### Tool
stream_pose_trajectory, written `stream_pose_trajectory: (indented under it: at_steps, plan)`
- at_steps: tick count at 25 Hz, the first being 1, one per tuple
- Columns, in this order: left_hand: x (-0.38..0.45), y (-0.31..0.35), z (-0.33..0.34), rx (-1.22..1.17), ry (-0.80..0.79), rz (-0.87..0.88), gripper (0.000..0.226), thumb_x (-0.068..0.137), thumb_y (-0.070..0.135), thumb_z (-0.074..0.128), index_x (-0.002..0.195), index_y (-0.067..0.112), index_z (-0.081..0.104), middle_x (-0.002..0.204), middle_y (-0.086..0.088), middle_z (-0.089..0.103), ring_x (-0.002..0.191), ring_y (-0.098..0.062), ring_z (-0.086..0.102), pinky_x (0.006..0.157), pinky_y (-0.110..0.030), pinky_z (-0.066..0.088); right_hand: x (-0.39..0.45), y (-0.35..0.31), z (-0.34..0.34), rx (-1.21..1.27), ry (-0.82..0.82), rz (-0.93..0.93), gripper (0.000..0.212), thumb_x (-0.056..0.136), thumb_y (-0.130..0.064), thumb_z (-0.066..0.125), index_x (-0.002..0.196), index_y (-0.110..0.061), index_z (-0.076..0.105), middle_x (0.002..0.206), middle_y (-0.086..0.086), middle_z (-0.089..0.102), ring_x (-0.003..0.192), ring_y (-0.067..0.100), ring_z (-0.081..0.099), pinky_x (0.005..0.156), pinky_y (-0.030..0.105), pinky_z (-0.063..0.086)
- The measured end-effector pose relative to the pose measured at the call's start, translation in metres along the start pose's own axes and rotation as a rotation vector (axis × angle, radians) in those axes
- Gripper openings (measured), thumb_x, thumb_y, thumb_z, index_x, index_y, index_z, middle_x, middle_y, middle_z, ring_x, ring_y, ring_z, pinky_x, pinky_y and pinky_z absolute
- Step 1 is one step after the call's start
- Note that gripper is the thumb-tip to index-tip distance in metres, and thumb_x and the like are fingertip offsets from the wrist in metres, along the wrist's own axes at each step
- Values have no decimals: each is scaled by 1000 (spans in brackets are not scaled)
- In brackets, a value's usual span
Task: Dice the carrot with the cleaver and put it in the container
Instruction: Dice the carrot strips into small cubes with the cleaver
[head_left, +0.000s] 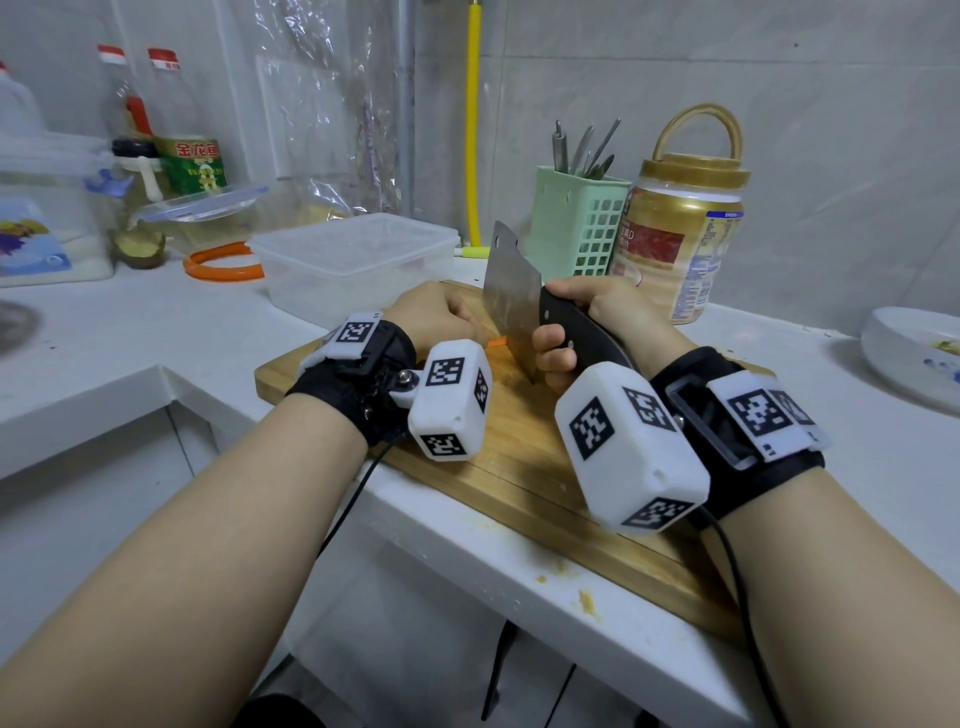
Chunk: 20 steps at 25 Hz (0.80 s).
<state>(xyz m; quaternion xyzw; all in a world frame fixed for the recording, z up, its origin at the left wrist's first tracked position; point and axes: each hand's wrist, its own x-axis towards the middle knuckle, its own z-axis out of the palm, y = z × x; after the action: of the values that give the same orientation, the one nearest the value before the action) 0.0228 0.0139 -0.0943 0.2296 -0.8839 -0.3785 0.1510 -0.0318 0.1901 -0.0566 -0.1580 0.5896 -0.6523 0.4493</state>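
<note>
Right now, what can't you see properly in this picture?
- Carrot: head view shows only a small orange end; the left hand and the white tag box hide the rest, so its cut state is unclear.
- Left hand's fingers: hidden behind the hand itself.
- Cleaver edge: where it meets the cutting board is hidden by the right hand.
- Container: cloudy plastic, contents unclear.
- Plate: cut off by the right edge.

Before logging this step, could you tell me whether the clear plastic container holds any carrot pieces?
No, the clear plastic container looks empty, with no orange pieces visible inside.
</note>
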Motion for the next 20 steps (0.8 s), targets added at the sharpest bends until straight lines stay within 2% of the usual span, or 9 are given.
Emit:
stream_pose_trajectory:
  at_steps: [3, 7, 9, 12, 17, 20]
  plan:
    - [0, -1, -1, 0, 17, -5, 7, 80, 11, 72, 84, 7, 75, 76, 5, 67, 86, -17, 62, 86, -35, 53, -2, -2, -1, 50, 14, -10, 19, 99, -28, 41, 93, -10, 39, 48, 3, 41, 31, 13, 38, 42, 10, 32]
    - [2, -5, 1, -7, 116, -36, 17, 77, 21, 77, 83, 6, 73, 90, -3, 73, 91, -18, 65, 84, -33, 53, -5, 0, -3, 61, 13, -10, 20, 98, -28, 40, 88, -10, 41, 49, 3, 41, 32, 13, 37, 44, 11, 30]
    - [3, -7, 1, -21, 140, -46, 18, 77, 24, 78, 82, 7, 72, 90, -2, 73, 90, -17, 64, 82, -31, 52, -5, 3, -4, 52, -4, -25, 21, 98, -30, 39, 88, -11, 40, 49, 2, 40, 32, 14, 36, 43, 13, 28]
    - [4, -5, -1, -7, 52, 14, 10, 78, 17, 76, 82, 8, 74, 84, 3, 71, 88, -14, 63, 83, -30, 51, -6, 5, -7, 46, -9, -78, 22, 98, -31, 37, 86, -13, 38, 48, 1, 40, 32, 14, 35, 46, 21, 23]
    - [0, 0, 0, -6, -51, 105, 8, 80, 10, 73, 87, 9, 77, 86, 1, 72, 82, -8, 61, 73, -20, 48, -9, 5, -8, 120, -26, -100, 29, 98, -32, 38, 76, -13, 37, 47, 1, 38, 31, 15, 35, 42, 15, 24]
    - [0, -1, 0, -12, -57, 122, 8, 80, 10, 74, 87, 10, 77, 84, 2, 71, 80, -7, 61, 71, -20, 47, -7, 6, -5, 79, -25, -91, 27, 98, -32, 37, 80, -13, 37, 46, 2, 39, 30, 15, 35, 42, 15, 25]
